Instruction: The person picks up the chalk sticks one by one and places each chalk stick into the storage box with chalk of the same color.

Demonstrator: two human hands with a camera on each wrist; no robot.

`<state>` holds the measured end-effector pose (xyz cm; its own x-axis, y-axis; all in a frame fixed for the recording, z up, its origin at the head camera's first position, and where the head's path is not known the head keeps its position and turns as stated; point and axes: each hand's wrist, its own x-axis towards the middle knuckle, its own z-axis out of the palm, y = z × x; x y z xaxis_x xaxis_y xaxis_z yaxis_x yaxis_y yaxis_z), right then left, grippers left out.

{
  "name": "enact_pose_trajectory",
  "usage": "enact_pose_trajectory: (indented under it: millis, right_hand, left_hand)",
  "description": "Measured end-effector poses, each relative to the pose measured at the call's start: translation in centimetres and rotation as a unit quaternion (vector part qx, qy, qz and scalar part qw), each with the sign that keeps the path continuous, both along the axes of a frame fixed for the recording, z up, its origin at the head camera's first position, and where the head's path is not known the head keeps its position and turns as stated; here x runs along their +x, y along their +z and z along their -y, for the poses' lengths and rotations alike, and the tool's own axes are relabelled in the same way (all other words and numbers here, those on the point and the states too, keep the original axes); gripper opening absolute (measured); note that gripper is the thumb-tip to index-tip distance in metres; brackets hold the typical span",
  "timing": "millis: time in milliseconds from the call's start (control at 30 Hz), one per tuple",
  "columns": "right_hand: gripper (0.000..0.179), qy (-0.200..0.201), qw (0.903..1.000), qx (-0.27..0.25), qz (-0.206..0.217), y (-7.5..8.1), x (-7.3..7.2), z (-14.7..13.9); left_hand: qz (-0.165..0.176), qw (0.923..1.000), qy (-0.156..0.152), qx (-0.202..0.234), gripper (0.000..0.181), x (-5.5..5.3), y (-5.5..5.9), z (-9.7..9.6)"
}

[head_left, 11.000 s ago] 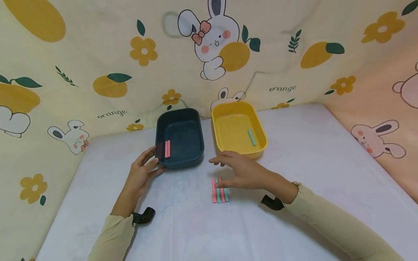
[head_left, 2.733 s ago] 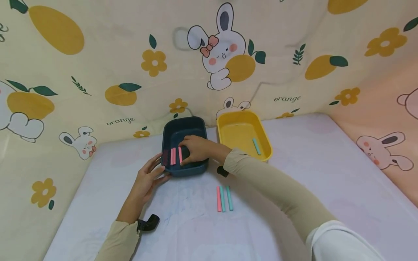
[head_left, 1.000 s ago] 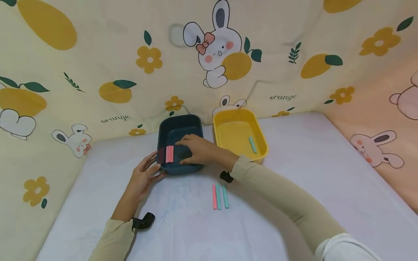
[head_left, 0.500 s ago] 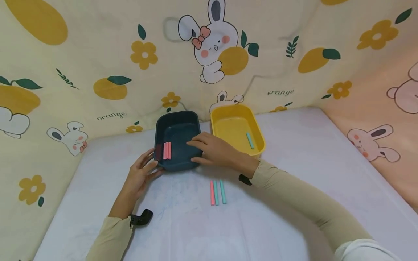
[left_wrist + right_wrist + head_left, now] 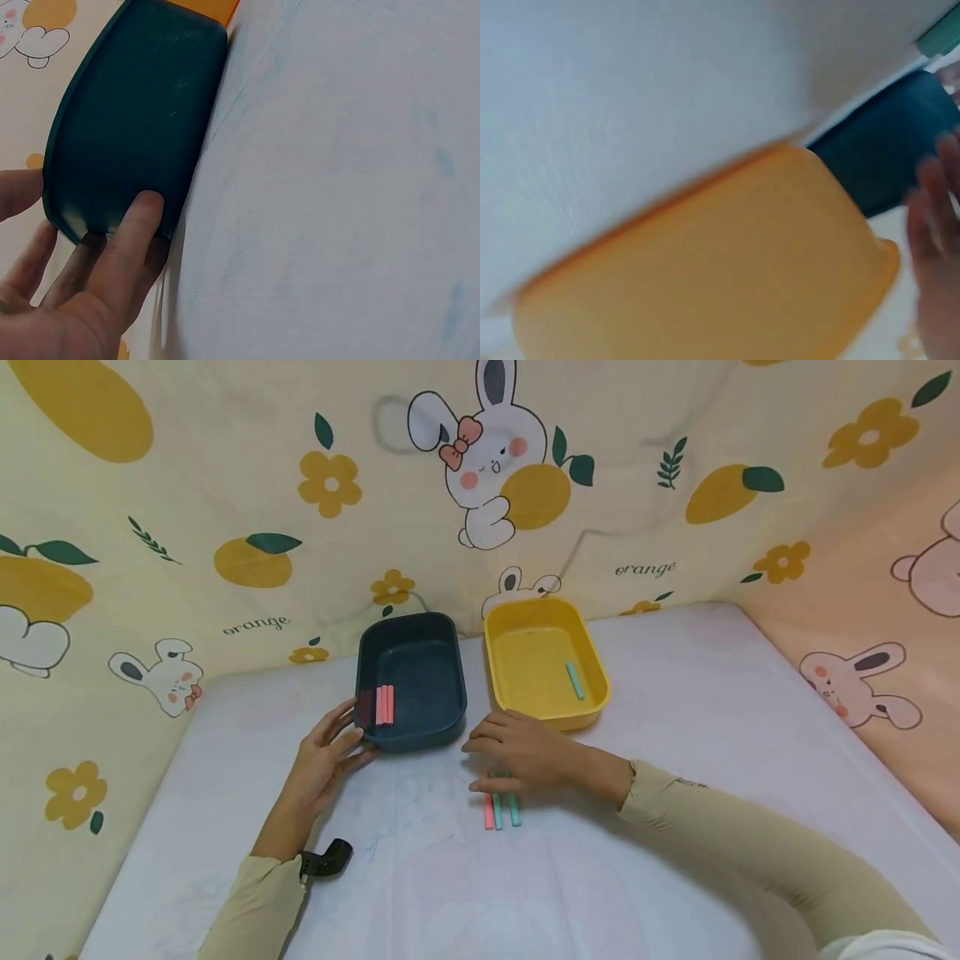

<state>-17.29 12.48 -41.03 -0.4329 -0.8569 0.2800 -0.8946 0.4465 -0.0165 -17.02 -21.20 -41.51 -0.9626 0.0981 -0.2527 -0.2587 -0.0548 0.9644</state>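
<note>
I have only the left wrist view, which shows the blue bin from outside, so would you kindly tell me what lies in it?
Observer: Three pink sticks lie side by side in the blue bin.
Operator: Thank you; what does the yellow bin hold?
Observer: One green stick.
Operator: And where is the right hand, if you would?
Observer: In the head view it covers the far ends of a pink stick and two green ones on the table; I cannot tell whether it touches them.
</note>
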Motion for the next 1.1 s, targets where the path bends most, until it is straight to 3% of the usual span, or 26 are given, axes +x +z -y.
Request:
enact_pose_trajectory:
  millis: [133,333,700,1100]
  right_hand:
    - [0.066,-0.062,0.9955,0.013,0.071,-0.3,1.5,-0.3]
    - [0.077,-0.098,0.9888,0.022,0.111,-1.0,2.9,-0.3]
    - [0.079,-0.126,0.9821,0.044,0.132,-1.1,3.7,-0.7]
    - [0.079,-0.15,0.9793,0.062,0.121,-1.2,4.3,-0.5]
  left_hand:
    - [0.0,1.0,0.0,0.001,0.059,0.0,0.0,0.1]
    - [0.004,0.9999,0.008,-0.007,0.059,-0.1,0.0,0.1]
    - [0.008,0.9999,0.009,-0.011,0.059,-0.2,0.0,0.0]
    - [0.009,0.9999,0.01,-0.007,0.059,-0.2,-0.2,-0.1]
